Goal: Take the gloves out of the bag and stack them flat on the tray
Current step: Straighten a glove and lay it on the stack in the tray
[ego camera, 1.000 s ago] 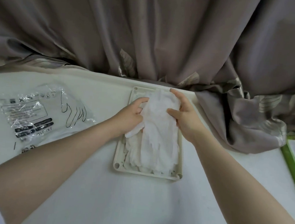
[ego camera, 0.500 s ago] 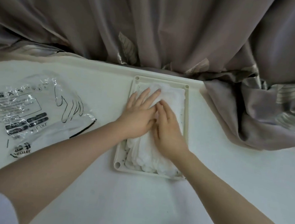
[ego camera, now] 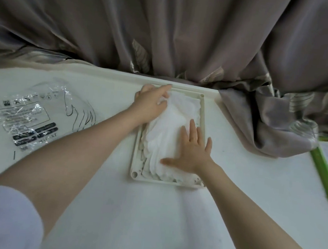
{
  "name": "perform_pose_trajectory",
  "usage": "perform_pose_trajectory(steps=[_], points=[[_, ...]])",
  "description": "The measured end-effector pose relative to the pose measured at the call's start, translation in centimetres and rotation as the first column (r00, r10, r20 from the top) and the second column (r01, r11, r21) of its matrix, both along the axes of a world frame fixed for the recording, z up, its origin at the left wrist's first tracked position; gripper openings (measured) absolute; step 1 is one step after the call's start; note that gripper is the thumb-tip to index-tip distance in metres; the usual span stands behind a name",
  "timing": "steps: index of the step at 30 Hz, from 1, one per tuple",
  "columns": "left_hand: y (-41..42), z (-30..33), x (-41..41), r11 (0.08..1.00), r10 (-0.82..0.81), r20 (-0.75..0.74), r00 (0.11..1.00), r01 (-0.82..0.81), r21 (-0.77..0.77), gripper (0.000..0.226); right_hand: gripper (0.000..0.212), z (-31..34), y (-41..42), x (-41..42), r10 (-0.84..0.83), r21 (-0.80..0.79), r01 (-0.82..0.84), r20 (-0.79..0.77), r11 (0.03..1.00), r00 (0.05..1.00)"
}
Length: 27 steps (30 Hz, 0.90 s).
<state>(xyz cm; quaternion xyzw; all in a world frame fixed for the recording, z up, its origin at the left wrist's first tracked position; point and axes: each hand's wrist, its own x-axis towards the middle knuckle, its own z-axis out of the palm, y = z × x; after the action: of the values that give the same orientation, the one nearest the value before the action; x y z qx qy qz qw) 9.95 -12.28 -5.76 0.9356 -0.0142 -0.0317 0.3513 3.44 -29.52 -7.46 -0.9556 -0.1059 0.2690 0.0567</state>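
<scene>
While both hands [ego camera: 192,148] lie flat and open on the gloves [ego camera: 168,129], I'd smooth outward toward the tray [ego camera: 203,112] edges.

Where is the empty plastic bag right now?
In the head view the plastic bag lies flat on the white table, left of the tray, beyond the left forearm, untouched by either hand.

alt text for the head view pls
Two bare hands press a stack of white gloves flat in a cream tray: left hand at the far end, right hand near. Empty plastic bag lies left.
</scene>
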Motion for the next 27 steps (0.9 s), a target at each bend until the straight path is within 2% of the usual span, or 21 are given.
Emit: perform_pose_trajectory(steps=[2, 4, 6, 10, 12, 13, 15, 17, 19, 21, 23, 25, 26, 27], points=[[3.1, 0.6, -2.1, 0.999, -0.002, 0.116, 0.993, 0.006, -0.035, 0.040, 0.087, 1.6, 1.6, -0.6, -0.004, 0.079, -0.009, 0.159, 0.997, 0.987], [6.2, 0.5, -4.3, 0.999, 0.028, 0.156, 0.987, -0.035, 0.041, 0.031, 0.057, 2.7, 4.0, -1.5, -0.071, 0.267, -0.025, 0.345, 0.963, 0.936], [9.3, 0.3, -6.8, 0.989, 0.083, 0.159, 0.984, -0.101, 0.112, 0.028, 0.038, 3.2, 6.9, -2.5, -0.091, 0.418, -0.116, 0.443, 0.901, 0.892], [14.8, 0.7, -11.3, 0.975, 0.115, 0.049, 0.992, -0.122, 0.185, 0.016, 0.018, 2.0, 13.2, -4.7, 0.196, 0.440, -0.404, 0.444, 0.802, 0.874], [17.1, 0.6, -13.1, 0.974, 0.056, -0.066, 0.996, -0.039, 0.223, 0.004, 0.022, 0.8, 15.9, -5.4, 0.329, 0.364, -0.474, 0.394, 0.802, 0.858], [18.3, 0.5, -14.0, 0.971, 0.027, -0.130, 0.991, 0.004, 0.239, 0.009, 0.025, 0.1, 17.3, -5.7, 0.365, 0.320, -0.464, 0.322, 0.826, 0.873], [20.6, -0.1, -15.2, 0.970, 0.017, -0.270, 0.963, 0.049, 0.238, 0.011, 0.027, -1.1, 19.9, -6.0, 0.365, 0.246, -0.397, 0.164, 0.884, 0.916], [22.1, -1.2, -15.6, 0.958, 0.029, -0.393, 0.919, 0.087, 0.275, 0.032, 0.021, -1.9, 21.2, -6.1, 0.298, 0.214, -0.300, 0.040, 0.930, 0.954], [23.5, -2.2, -16.0, 0.933, 0.050, -0.458, 0.888, 0.123, 0.340, 0.059, 0.025, -2.8, 22.5, -6.3, 0.204, 0.266, -0.195, -0.010, 0.944, 0.979], [24.1, -2.8, -16.3, 0.931, 0.045, -0.426, 0.903, 0.116, 0.346, 0.067, 0.042, -3.3, 23.3, -6.5, 0.054, 0.388, -0.033, -0.044, 0.921, 0.998], [24.2, -3.0, -16.4, 0.963, 0.011, -0.381, 0.925, 0.093, 0.254, 0.064, 0.047, -3.9, 24.1, -6.8, -0.172, 0.546, 0.236, -0.166, 0.804, 0.971], [24.1, -2.8, -16.5, 0.987, -0.038, -0.381, 0.924, 0.095, 0.132, 0.066, 0.044, -4.0, 25.0, -6.8, -0.396, 0.627, 0.554, -0.389, 0.548, 0.832], [23.9, -2.8, -16.6, 0.990, -0.069, -0.383, 0.921, 0.112, 0.091, 0.068, 0.040, -3.8, 25.2, -6.9, -0.460, 0.615, 0.662, -0.483, 0.428, 0.745], [24.1, -2.8, -16.6, 0.989, -0.101, -0.388, 0.916, 0.136, 0.062, 0.071, 0.031, -4.0, 25.5, -6.8, -0.482, 0.606, 0.712, -0.534, 0.354, 0.695]])
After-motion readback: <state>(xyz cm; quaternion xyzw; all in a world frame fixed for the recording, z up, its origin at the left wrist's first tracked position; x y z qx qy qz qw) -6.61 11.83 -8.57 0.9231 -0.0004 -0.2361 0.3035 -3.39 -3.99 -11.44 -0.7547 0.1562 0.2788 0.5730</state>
